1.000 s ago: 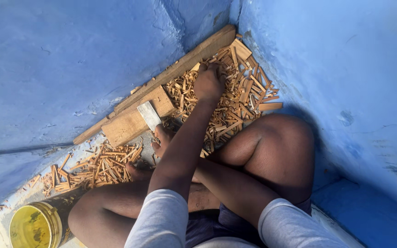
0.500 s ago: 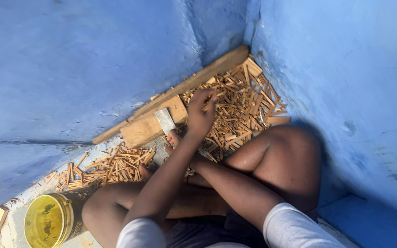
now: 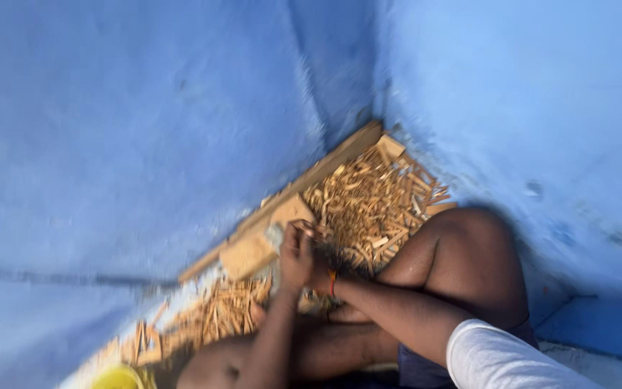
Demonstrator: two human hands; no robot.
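Seated on the floor in a corner of blue-painted walls (image 3: 145,130), knees drawn up. Frame is motion-blurred; fine detail is poor.

My left hand (image 3: 296,252) and right hand (image 3: 319,272) meet just in front of my right knee (image 3: 469,245). Fingers of the left curl inward, narrow, seemingly around a small pale splint of wood (image 3: 304,229) at the fingertips. The right hand sits just beneath and behind it, mostly hidden; cannot tell whether it grips anything. A red thread band (image 3: 332,282) circles the right wrist.

The splint is at the top of the left hand, just before the heap of short tan wood slivers (image 3: 368,202) filling the corner. A second, smaller spread of the same slivers (image 3: 217,313) lies to the left, near my left leg. A flat light-brown wooden block (image 3: 253,248) rests just beside my hands, against a long wooden batten (image 3: 311,180) running along the wall foot. Yellow plastic tub rim (image 3: 113,376) shows at the bottom edge.

Handling, as I judge it: the slivers look dry, thin and very light, stiff along the grain yet likely to snap if bent. Rough, not slippery; splinters are a risk. Best pinched near mid-length between thumb and fingertips, with little pressure.
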